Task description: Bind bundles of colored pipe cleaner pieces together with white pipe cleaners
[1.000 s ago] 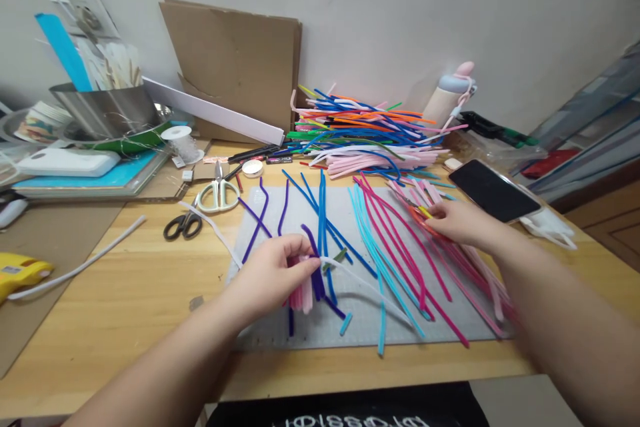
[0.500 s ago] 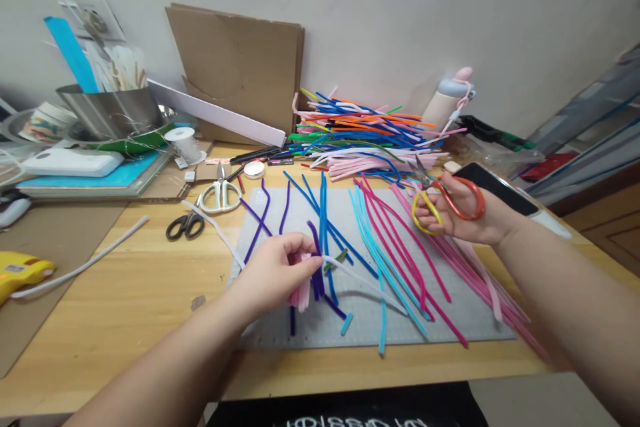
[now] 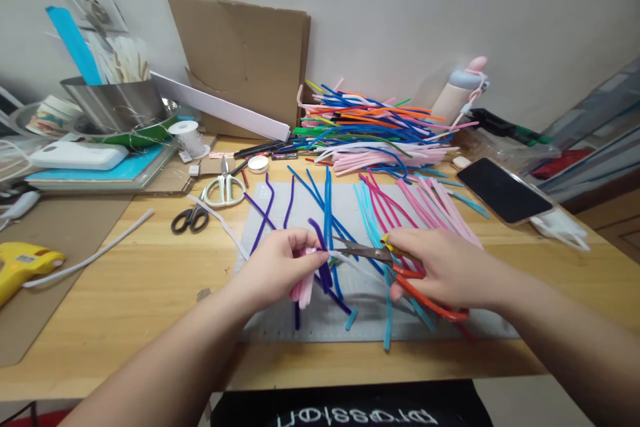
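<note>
In my left hand (image 3: 287,263) is a small bundle of pipe cleaners, pale pink pieces (image 3: 303,287) and dark purple ones (image 3: 324,263), pinched between thumb and fingers. A white pipe cleaner (image 3: 357,265) runs out from my left fingertips to the right. My right hand (image 3: 435,263) grips scissors (image 3: 373,252) with yellow and orange handles. Their blades are parted and point left, beside the white pipe cleaner near my left fingertips. Beneath both hands, loose blue pipe cleaners (image 3: 328,200) and magenta pipe cleaners (image 3: 385,197) lie on a grey mat (image 3: 273,323).
A heap of mixed pipe cleaners (image 3: 370,127) lies at the back by the wall. White-handled scissors (image 3: 224,190) and black-handled scissors (image 3: 190,219) rest left of the mat. A yellow glue gun (image 3: 27,267) is at far left, a phone (image 3: 505,190) at right.
My right hand has swung left and down from the mat's right side, bringing the scissors to the white pipe cleaner. My left hand keeps its hold on the bundle.
</note>
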The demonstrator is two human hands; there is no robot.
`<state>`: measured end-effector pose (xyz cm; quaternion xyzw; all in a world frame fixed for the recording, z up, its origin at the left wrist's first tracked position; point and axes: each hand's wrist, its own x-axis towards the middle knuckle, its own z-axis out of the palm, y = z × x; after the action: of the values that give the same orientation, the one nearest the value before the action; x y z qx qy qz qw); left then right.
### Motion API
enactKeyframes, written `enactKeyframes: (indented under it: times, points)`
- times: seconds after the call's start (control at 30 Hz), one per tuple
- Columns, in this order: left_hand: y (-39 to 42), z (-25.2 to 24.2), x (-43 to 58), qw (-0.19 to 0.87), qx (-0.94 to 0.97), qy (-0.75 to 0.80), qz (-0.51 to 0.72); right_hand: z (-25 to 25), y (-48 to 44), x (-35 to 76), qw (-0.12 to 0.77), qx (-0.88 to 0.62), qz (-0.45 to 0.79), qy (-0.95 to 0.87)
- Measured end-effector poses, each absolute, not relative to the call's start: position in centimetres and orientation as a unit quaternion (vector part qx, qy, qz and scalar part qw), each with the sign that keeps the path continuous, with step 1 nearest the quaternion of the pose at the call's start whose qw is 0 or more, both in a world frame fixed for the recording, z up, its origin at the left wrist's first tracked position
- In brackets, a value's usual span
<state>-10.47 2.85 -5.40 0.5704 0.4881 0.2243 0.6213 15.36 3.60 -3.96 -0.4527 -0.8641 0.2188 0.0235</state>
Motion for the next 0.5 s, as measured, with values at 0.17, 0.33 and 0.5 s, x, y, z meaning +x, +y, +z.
enactKeyframes:
  times: [0.17, 0.33, 0.5]
  points:
    - [2.7, -5.3, -10.4, 0.615, 0.580, 0.484, 0.227, -4.4, 3.7, 15.4, 0.007, -0.433, 0.159, -0.887]
    - [2.6, -5.1, -10.8, 0.687, 0.552, 0.431, 0.196, -4.6, 4.3, 15.6, 0.013, -0.393, 0.199, -0.898]
    - [2.7, -4.4, -11.2, 0.715, 0.543, 0.399, 0.185, -4.6, 5.2, 15.3, 0.020, -0.331, 0.267, -0.905]
